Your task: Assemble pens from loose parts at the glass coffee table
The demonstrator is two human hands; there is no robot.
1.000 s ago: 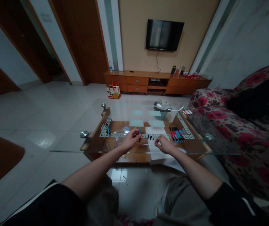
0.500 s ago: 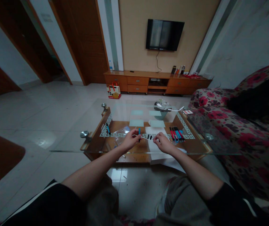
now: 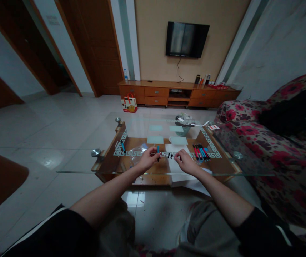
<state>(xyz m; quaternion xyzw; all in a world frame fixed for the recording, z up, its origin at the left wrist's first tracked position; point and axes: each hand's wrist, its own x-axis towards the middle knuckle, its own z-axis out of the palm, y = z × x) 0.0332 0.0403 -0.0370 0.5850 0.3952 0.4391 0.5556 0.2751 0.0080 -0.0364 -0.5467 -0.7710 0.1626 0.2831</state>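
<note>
The blue pen (image 3: 158, 149) stands nearly upright above the glass table (image 3: 75, 172), pinched between the thumb and fingers of the left hand (image 3: 149, 159); the right hand (image 3: 184, 160) appears to have its fingertips closed on one end of a thin white strip (image 3: 164, 154), which runs towards the pen, though whether they touch is too small to tell; two black pieces (image 3: 169, 155) show between the hands, and a row of pens (image 3: 201, 152) lies beside the right one; the pen should be light, stiff and slightly slick, best held mid-barrel; the strip probably bends easily, so a soft pinch near its end suits it.
</note>
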